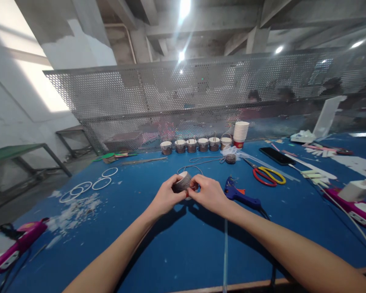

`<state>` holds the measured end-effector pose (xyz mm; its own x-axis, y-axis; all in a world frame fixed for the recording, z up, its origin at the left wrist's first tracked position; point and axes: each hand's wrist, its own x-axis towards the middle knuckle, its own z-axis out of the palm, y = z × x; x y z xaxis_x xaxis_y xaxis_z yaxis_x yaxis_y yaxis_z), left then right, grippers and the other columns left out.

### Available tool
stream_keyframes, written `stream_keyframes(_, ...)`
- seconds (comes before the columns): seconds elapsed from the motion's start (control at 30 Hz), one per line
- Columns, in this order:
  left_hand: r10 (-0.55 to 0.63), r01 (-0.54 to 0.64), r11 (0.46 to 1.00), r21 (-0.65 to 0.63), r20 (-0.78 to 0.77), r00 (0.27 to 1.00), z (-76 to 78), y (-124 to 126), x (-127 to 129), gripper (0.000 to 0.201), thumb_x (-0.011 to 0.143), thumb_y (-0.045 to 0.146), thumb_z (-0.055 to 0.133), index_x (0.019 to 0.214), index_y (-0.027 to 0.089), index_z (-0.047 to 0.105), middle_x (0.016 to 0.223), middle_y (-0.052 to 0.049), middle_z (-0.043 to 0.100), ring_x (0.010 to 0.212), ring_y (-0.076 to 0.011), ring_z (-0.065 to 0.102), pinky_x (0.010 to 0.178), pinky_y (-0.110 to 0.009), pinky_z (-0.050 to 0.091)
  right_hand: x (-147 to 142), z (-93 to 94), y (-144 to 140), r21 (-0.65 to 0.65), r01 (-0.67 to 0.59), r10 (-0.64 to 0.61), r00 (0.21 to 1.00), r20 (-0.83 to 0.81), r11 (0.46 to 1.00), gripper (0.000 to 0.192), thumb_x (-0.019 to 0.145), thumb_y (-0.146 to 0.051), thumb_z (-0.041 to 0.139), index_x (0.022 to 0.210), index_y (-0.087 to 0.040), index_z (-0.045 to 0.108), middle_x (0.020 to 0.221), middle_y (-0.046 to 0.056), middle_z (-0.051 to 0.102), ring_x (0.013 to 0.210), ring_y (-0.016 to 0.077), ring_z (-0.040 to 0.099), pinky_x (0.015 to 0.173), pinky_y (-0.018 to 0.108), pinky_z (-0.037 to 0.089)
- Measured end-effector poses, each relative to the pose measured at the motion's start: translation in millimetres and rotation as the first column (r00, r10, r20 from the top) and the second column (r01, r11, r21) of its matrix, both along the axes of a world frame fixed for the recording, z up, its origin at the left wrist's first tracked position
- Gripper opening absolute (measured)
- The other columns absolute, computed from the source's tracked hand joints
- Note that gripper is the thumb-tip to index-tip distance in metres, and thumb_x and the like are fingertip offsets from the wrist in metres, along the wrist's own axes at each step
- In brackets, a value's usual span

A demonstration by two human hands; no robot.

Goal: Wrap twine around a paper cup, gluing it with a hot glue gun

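A small paper cup [183, 184], partly wrapped in grey cord, is tilted between my hands above the blue table. My left hand [167, 196] is closed around the cup's left side. My right hand [210, 193] grips its right side with bent fingers; whether they also pinch the cord is hidden. A bit of red shows on the cup between the thumbs. Thin grey cord [192, 166] loops behind the cup toward a small ball of cord [230, 158]. To the right of my right hand lies a blue glue gun [242, 197].
Several cord-wrapped cups [203, 145] line the back beside stacked paper cups [241, 133]. Scissors [268, 176] and a phone [277, 155] lie right. White rings [101, 183] and scraps [76, 211] lie left. Pink power strips [26, 244] sit at both sides. A perforated metal screen [116, 106] stands behind.
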<state>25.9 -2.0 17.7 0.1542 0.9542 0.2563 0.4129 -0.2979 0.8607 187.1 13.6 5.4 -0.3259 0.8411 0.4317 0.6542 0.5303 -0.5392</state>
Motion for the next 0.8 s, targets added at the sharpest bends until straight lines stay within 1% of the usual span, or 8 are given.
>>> stream_keyframes(0.17,0.022,-0.022,1.000,0.012,0.008,1.000,1.5,-1,1,0.014,0.062,0.024,0.063,0.075,0.017,0.060,0.067,0.003,0.059,0.063,-0.0120,0.050,0.061,-0.024,0.040,-2,1.3,-2,-0.052,0.015,-0.017,0.999,-0.044,0.999,0.006,0.076,-0.020,0.062,0.071,-0.021,0.058,0.075,-0.001,0.066,0.067,0.0142,0.057,0.060,0.024,0.032)
stream_keyframes(0.27,0.053,-0.053,0.998,0.023,0.016,0.998,1.8,-1,1,0.013,0.062,0.023,0.063,0.073,0.018,0.060,0.065,0.004,0.057,0.062,-0.0115,0.048,0.060,-0.024,0.039,-1,3.6,-2,-0.102,-0.006,-0.003,0.996,-0.093,0.995,0.008,0.076,-0.022,0.062,0.069,-0.021,0.058,0.072,-0.002,0.066,0.064,0.0135,0.055,0.059,0.024,0.032)
stream_keyframes(0.33,0.063,-0.063,0.998,0.014,0.035,0.997,1.9,-1,0,0.012,0.061,0.022,0.062,0.073,0.018,0.060,0.066,0.003,0.058,0.063,-0.0118,0.049,0.060,-0.024,0.038,0,4.8,-2,-0.113,-0.023,0.010,0.993,-0.119,0.993,0.009,0.076,-0.022,0.061,0.068,-0.021,0.058,0.072,-0.002,0.066,0.064,0.0135,0.055,0.060,0.024,0.034)
stream_keyframes(0.57,0.094,-0.089,0.995,-0.044,0.118,0.989,3.8,0,0,0.014,0.057,0.017,0.061,0.071,0.019,0.061,0.065,0.003,0.058,0.061,-0.0124,0.050,0.057,-0.023,0.039,3,3.8,4,-0.055,-0.018,0.010,0.990,-0.139,0.998,0.011,0.078,-0.019,0.056,0.068,-0.022,0.060,0.072,-0.001,0.068,0.062,0.0142,0.056,0.059,0.025,0.036)
stream_keyframes(0.67,0.086,-0.074,0.994,-0.087,0.154,0.984,3.7,2,0,0.015,0.058,0.018,0.061,0.073,0.019,0.063,0.067,0.002,0.060,0.063,-0.0129,0.051,0.058,-0.024,0.041,4,1.8,7,-0.037,-0.011,0.007,0.992,-0.123,0.999,0.012,0.080,-0.020,0.057,0.069,-0.022,0.061,0.073,-0.001,0.069,0.063,0.0145,0.056,0.060,0.025,0.036)
stream_keyframes(0.8,0.059,-0.030,0.987,-0.156,0.184,0.981,3.5,4,-2,0.016,0.060,0.020,0.058,0.075,0.020,0.064,0.070,0.001,0.060,0.061,-0.0122,0.050,0.053,-0.022,0.039,4,-0.4,9,-0.051,-0.020,0.015,0.994,-0.108,0.998,0.013,0.083,-0.023,0.056,0.070,-0.022,0.060,0.074,0.000,0.068,0.065,0.0148,0.057,0.061,0.026,0.037)
